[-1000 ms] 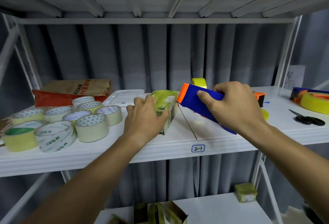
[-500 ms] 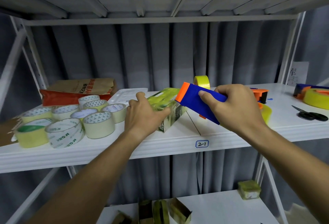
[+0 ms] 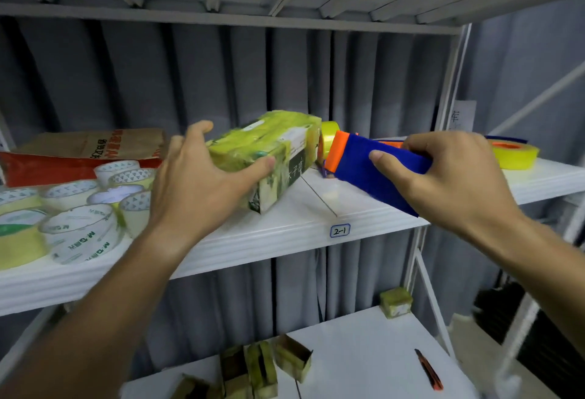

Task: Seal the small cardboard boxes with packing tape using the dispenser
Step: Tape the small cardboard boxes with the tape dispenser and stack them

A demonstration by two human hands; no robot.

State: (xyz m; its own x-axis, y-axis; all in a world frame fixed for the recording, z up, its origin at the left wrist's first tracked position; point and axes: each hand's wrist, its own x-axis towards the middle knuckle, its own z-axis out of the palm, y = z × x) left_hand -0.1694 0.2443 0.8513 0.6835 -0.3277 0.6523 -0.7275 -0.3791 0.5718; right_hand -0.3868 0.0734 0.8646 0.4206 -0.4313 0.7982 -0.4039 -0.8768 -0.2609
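A small cardboard box (image 3: 269,148), wrapped in yellowish tape, lies tilted on the white upper shelf (image 3: 316,224). My left hand (image 3: 202,177) holds it from the left, thumb on its near side, fingers over its top. My right hand (image 3: 449,173) grips the blue handle of the tape dispenser (image 3: 367,161). The dispenser's orange front end sits against the box's right end, with its yellow tape roll (image 3: 327,132) showing just behind the box.
Several tape rolls (image 3: 79,221) crowd the shelf's left part, with a brown and red paper bag (image 3: 79,154) behind. Another yellow roll (image 3: 514,154) lies at the right. On the lower shelf (image 3: 364,354) are several small boxes (image 3: 294,360), one box (image 3: 395,302) apart, and a utility knife (image 3: 429,370).
The box has been turned and tipped so that its long side faces me and one end is raised. The dispenser moved from above the box to its right end.
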